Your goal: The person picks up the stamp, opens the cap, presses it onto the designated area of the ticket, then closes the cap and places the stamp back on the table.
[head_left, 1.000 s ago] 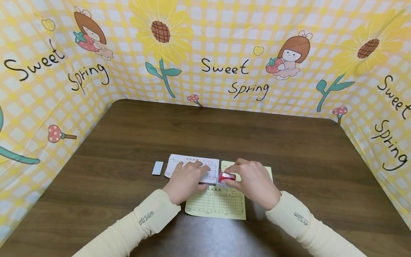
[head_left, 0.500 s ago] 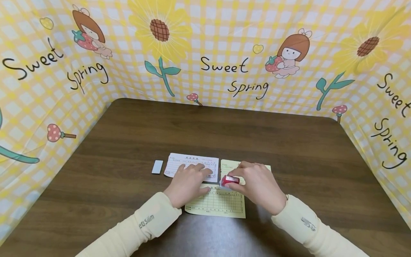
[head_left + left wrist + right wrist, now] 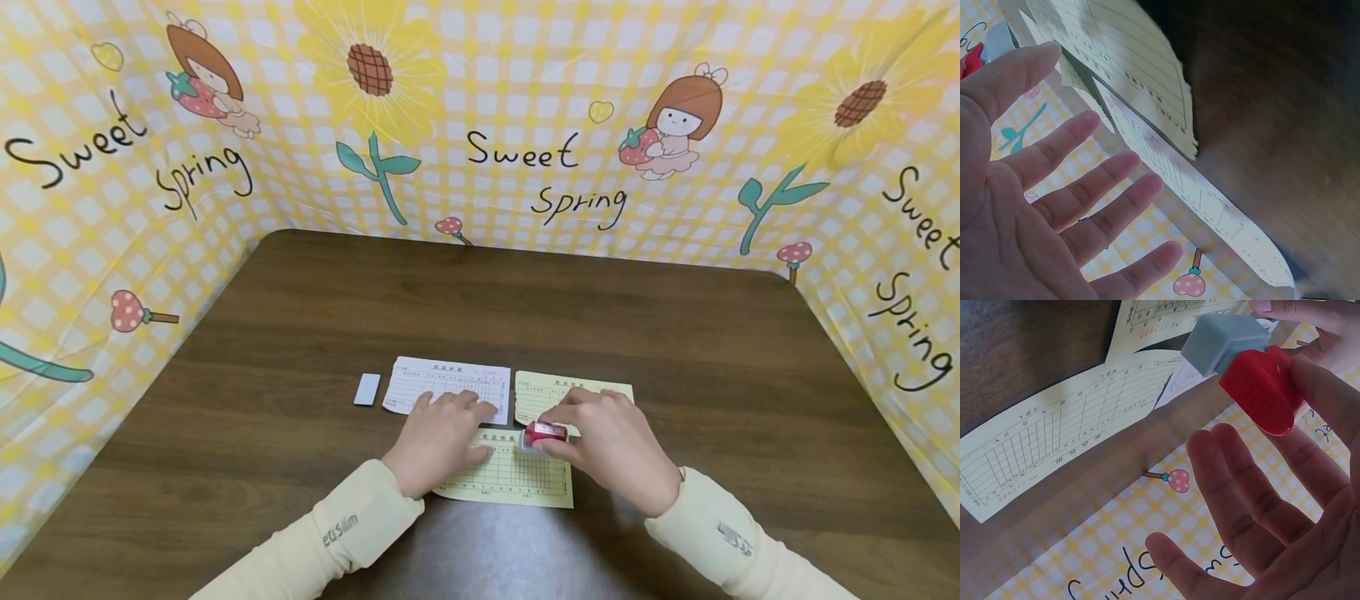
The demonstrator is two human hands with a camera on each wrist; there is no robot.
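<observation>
My right hand (image 3: 611, 450) pinches a red stamp (image 3: 547, 432) between thumb and index finger, its other fingers extended. In the right wrist view the stamp's pale grey-blue base (image 3: 1219, 347) shows beside the red body. It overlaps the upper right of the front yellow form slip (image 3: 495, 479) in the head view. My left hand (image 3: 437, 437) lies spread, fingertips over the white form slip (image 3: 450, 379) and thumb over the front yellow one. A second yellow slip (image 3: 540, 387) lies behind my right hand, partly hidden by it.
A small pale rectangular piece (image 3: 367, 389) lies left of the white slip. All of it is on a dark wood table (image 3: 337, 292), bordered by a yellow checked cloth (image 3: 517, 192) at the back and sides.
My right hand has brought the stamp nearer to me and slightly right, from the gap between the back slips to over the front yellow slip. The left hand stays nearly in place.
</observation>
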